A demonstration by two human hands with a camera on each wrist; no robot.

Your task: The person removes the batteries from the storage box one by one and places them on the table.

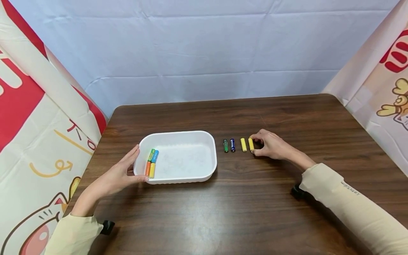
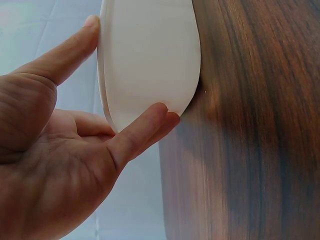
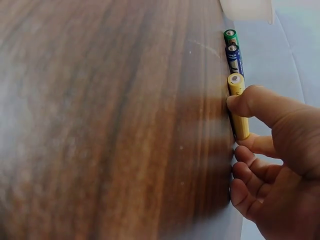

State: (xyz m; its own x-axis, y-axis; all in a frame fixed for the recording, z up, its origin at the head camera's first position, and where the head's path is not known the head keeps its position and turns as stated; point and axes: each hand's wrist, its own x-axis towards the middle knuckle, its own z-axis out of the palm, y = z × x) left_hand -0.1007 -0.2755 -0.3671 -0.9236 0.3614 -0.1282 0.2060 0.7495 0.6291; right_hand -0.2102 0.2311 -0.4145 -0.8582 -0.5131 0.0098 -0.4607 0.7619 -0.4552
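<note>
My left hand [image 1: 117, 177] holds the left end of a white plastic tray [image 1: 178, 180], thumb at the front corner and fingers further back. Close up in the left wrist view, the fingertips lie against the tray's outer wall [image 2: 150, 60]. Inside the tray, an orange battery [image 1: 148, 169], a yellow one [image 1: 152, 170], a green one [image 1: 151, 155] and a blue one [image 1: 154, 156] lie together at its left end. My right hand [image 1: 271, 144] pinches the rightmost yellow battery [image 1: 250, 144] between thumb and forefinger, low at the tabletop. Its other fingers are curled below.
Left of the pinched battery, another yellow battery [image 1: 243, 145], a dark blue battery [image 1: 232, 145] and a dark green battery [image 1: 225, 145] lie in a row right of the tray. All are on a brown wooden table [image 1: 204, 216]. A pale cloth [image 1: 204, 46] hangs behind.
</note>
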